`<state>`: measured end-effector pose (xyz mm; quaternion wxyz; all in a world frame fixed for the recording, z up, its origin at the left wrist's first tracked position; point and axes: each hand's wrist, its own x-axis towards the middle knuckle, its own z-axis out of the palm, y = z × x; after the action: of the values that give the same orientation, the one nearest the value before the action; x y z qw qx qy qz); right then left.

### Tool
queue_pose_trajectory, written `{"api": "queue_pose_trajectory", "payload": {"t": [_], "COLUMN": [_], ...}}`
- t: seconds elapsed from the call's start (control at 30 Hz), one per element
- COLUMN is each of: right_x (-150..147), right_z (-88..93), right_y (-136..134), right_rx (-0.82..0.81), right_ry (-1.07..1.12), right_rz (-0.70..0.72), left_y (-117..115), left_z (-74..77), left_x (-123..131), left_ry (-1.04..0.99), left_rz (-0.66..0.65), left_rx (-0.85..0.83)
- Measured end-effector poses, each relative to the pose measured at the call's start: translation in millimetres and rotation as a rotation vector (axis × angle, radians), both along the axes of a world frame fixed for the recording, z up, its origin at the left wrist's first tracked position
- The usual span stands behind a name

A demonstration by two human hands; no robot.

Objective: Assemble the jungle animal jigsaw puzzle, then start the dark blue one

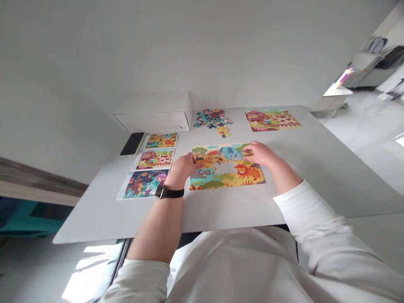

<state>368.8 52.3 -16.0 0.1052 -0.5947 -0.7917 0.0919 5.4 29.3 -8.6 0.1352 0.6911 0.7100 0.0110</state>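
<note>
A jigsaw puzzle (217, 183) with a savanna picture lies flat on the table in front of me. It shows blue elephants, a hippo and orange lions, and a gap near its middle lets the pale tabletop show through. My left hand (184, 167), with a black watch on its wrist, has its fingers curled on the puzzle's left edge. At the upper right corner, my right hand (261, 154) has its fingers closed on the puzzle's edge. The fingertips of both hands are partly hidden.
Behind the puzzle are a heap of loose puzzle pieces (210, 118) and a few yellow pieces (223, 132). A farm puzzle (273, 119) lies at the back right. To the left are a picture sheet (154, 159), a phone (132, 144) and a white box (153, 120) by the wall.
</note>
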Motion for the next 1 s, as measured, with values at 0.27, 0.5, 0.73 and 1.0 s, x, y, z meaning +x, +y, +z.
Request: {"api": "queue_pose_trajectory", "payload": {"t": [0.27, 0.5, 0.73, 1.0], "right_x": [2, 6, 10, 25], "right_z": [-6.3, -10.8, -7.2, 2.6], "right_y": [4, 8, 13, 42], "right_rx": [-0.029, 0.005, 0.013, -0.034], "right_ry": [-0.065, -0.055, 0.003, -0.039], "right_rz": [-0.009, 0.015, 0.016, -0.057], "left_y": [-5, -5, 0, -5], "left_z": [6.9, 4.9, 10.4, 11.9], "left_x": [9, 12, 2, 14], "left_ry": [0.0, -0.014, -0.113, -0.245], "left_rz": [-0.003, 0.024, 0.04, 0.009], "left_rx": [0.014, 0.015, 0.11, 0.247]}}
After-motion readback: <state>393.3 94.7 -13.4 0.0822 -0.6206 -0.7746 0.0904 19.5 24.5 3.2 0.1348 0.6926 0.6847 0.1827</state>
